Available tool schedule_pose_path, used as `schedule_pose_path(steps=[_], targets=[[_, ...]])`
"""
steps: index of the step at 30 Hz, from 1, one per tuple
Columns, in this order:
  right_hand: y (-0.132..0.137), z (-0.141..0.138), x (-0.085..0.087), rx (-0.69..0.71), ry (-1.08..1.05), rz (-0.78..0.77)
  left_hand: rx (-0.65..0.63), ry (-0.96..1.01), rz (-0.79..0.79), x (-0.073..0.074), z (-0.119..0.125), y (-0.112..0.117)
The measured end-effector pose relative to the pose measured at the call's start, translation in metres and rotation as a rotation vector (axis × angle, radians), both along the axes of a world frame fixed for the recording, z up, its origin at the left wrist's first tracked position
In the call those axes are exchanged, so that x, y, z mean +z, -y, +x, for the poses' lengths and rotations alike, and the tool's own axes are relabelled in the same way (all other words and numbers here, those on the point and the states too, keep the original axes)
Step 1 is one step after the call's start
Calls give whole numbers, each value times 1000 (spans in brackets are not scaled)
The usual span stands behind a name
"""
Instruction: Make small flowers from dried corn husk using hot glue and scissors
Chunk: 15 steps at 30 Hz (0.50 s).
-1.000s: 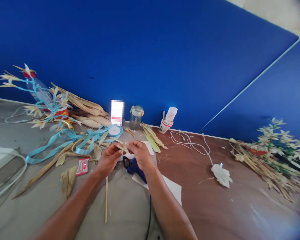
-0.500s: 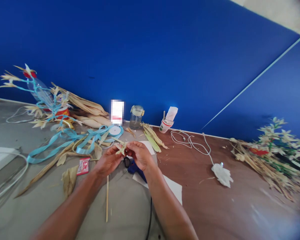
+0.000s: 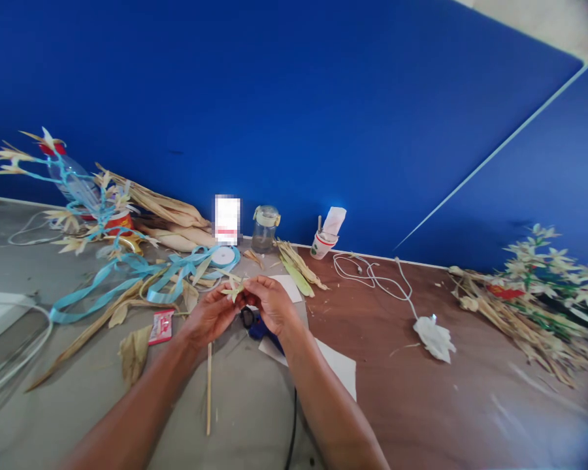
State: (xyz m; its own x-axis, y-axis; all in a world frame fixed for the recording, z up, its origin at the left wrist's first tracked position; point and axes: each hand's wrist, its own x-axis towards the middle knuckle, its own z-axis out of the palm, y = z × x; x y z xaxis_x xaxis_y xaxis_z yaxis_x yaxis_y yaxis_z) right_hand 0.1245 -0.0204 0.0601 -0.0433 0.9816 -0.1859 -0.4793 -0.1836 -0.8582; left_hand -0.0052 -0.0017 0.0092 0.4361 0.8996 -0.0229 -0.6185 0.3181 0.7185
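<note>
Between my two hands is a small pale star-shaped flower [image 3: 234, 289] that looks made of corn husk. My left hand [image 3: 210, 317] pinches it from the left, fingers closed. My right hand [image 3: 270, 304] has its thumb and fingertips closed on the flower's right side; the exact grip is partly hidden. Under my right wrist lies a dark blue tool [image 3: 259, 328], apparently a glue gun, with a black cord; my arm covers part of it. White paper [image 3: 340, 369] shows beneath that forearm. A thin wooden stick [image 3: 208, 391] lies below my left hand.
Blue ribbon [image 3: 102, 284] and dried husks [image 3: 171, 212] spread at left, by a plastic bottle [image 3: 73, 179] with husk flowers on blue stems. A glass jar [image 3: 265, 230] and paper cup [image 3: 323, 245] stand by the blue wall. White cable [image 3: 372, 277] and more husk flowers [image 3: 553, 274] are at right.
The flower has turned slightly in my fingers, its petals now facing me more openly. Both hands stay almost in place; the whole view has shifted a little.
</note>
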Motion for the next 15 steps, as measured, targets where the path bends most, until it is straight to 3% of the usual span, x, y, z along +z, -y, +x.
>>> schedule_pose_path(steps=[15], targets=[[2,-2,1,4,24,13,-49,86,22,-2,-3,-1]])
